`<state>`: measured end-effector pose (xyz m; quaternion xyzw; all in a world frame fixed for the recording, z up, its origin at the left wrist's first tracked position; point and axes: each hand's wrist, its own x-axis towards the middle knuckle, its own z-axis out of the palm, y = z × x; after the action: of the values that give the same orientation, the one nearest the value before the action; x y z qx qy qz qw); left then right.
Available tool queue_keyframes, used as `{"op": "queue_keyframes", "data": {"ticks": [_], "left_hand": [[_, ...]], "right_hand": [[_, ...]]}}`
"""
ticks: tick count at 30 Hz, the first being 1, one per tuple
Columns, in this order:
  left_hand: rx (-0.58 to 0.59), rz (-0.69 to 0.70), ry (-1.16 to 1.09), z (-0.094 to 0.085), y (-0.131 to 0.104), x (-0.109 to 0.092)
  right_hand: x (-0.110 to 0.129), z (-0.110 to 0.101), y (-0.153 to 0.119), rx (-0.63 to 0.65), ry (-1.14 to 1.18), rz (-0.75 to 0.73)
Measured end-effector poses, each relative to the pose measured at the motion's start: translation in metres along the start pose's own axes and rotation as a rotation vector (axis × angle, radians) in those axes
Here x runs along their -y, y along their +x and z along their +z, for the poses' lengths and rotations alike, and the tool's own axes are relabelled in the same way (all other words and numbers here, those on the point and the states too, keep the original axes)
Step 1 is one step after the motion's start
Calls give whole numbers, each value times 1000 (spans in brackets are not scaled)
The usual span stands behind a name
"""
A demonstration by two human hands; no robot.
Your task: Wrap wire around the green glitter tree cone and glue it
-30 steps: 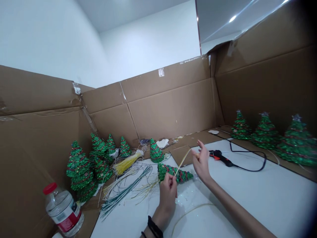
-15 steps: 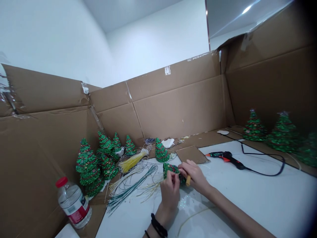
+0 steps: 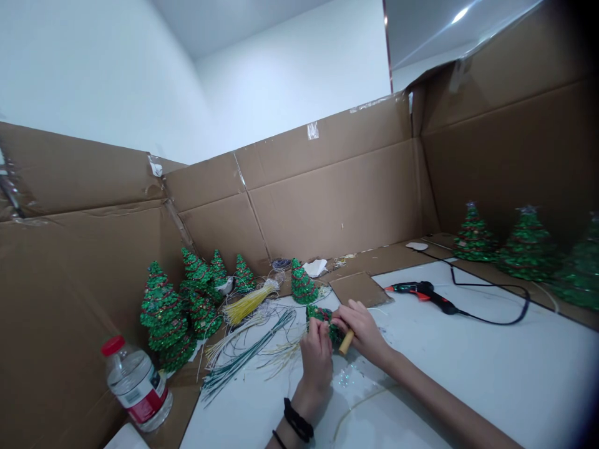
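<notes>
A small green sequined tree (image 3: 322,317) with red trim lies on the white table (image 3: 468,368), and both my hands grip it. My left hand (image 3: 317,355), with a black band on the wrist, pinches the tree's near side. My right hand (image 3: 360,327) closes over the other end, where a short wooden peg (image 3: 347,342) sticks out below my fingers. A thin pale strand (image 3: 360,404) curves on the table near my wrists.
Finished green trees stand at the left (image 3: 163,315), one (image 3: 302,284) at the back, and a row at the right (image 3: 526,243). Bundles of yellow (image 3: 248,302) and green strips (image 3: 248,355), a glue gun (image 3: 423,293) with cord, and a water bottle (image 3: 136,386) lie inside the cardboard walls (image 3: 327,199).
A second ago my right hand was raised and open, pulling a pale strand. It has come down onto the tree's end, and both hands now hold it low over the table.
</notes>
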<state>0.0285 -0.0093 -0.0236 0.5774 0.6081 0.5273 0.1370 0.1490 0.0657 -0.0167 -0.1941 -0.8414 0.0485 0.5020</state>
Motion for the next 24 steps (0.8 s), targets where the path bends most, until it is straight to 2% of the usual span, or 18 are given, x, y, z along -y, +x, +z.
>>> {"op": "queue_keyframes", "data": {"ticks": [13, 19, 24], "left_hand": [[-34, 27, 58, -5, 5, 4], [-55, 24, 50, -7, 6, 0], [-78, 99, 190, -11, 8, 1]], "right_hand": [[1, 1, -1, -22, -4, -28], [1, 2, -2, 7, -11, -25], [1, 3, -3, 6, -8, -63]]}}
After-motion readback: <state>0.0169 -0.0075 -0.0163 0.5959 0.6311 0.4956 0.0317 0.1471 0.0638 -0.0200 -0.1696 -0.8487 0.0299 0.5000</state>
